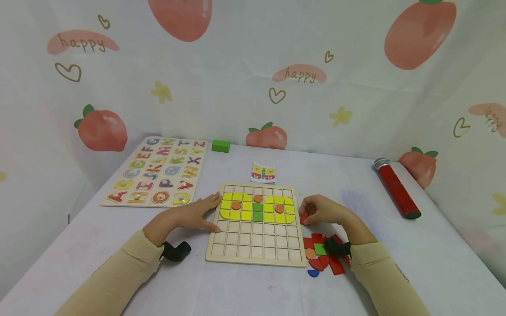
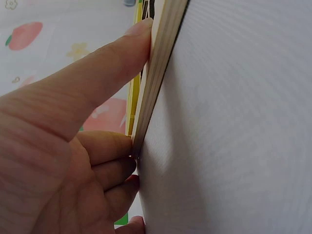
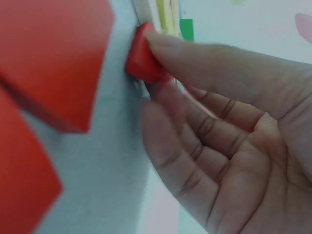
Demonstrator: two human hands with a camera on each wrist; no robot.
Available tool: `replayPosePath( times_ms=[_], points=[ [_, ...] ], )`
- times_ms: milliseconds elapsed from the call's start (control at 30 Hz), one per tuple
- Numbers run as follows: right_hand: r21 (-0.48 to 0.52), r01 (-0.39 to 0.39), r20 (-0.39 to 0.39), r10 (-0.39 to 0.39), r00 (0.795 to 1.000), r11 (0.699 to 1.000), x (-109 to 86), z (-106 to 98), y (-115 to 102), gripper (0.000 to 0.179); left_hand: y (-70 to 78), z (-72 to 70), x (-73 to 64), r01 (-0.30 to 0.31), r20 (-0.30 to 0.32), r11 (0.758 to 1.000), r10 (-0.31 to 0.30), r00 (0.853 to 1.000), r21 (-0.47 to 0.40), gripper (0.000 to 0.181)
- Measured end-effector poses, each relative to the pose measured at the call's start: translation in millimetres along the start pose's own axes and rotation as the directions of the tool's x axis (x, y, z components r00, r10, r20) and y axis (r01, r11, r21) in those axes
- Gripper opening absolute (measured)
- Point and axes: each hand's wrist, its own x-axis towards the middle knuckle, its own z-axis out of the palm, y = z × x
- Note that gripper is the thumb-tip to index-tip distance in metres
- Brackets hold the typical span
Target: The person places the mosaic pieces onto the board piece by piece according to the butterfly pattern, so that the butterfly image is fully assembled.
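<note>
A wooden grid board [image 1: 257, 253] lies on the table, its upper rows filled with yellow tiles [image 1: 236, 215], green squares [image 1: 258, 211] and orange discs [image 1: 258, 198]. My left hand [image 1: 189, 215] rests at the board's left edge, thumb on the rim and fingers along the side. Just off the right edge, my right hand [image 1: 322, 209] pinches a small red tile [image 3: 144, 56] between thumb and fingers. Loose red tiles [image 1: 337, 267] lie below that hand, with an orange disc [image 1: 310, 253], a green square [image 1: 320, 249] and a blue half-round piece [image 1: 313, 273] among them.
Behind the board lies a small picture card [image 1: 263, 174] of a butterfly. An alphabet puzzle board [image 1: 154, 175] is at the back left, beside a green block [image 1: 220, 146]. A red microphone [image 1: 397, 188] lies at the right. A printed cloth [image 1: 237, 66] hangs behind.
</note>
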Motion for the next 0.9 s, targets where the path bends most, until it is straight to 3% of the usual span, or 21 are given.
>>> replayPosePath(
  times_ms=[200,400,900],
  points=[
    [0.075,0.036,-0.021,-0.035,0.999,0.997,-1.8,-2.8,-1.8,0.013,-0.2,0.8,-0.9,0.017,0.0,1.0,-0.017,1.0,0.006,0.102],
    [0.148,0.022,-0.005,-0.022,1.0,0.989,-3.2,1.5,-15.0,0.018,-1.6,1.3,-0.1,0.003,-0.006,1.0,-0.003,1.0,0.017,0.102],
    [0.156,0.056,0.032,-0.062,0.998,0.986,-3.1,8.6,-24.4,0.018,-2.0,1.5,1.6,0.006,0.004,1.0,-0.006,1.0,0.021,0.101]
  ],
)
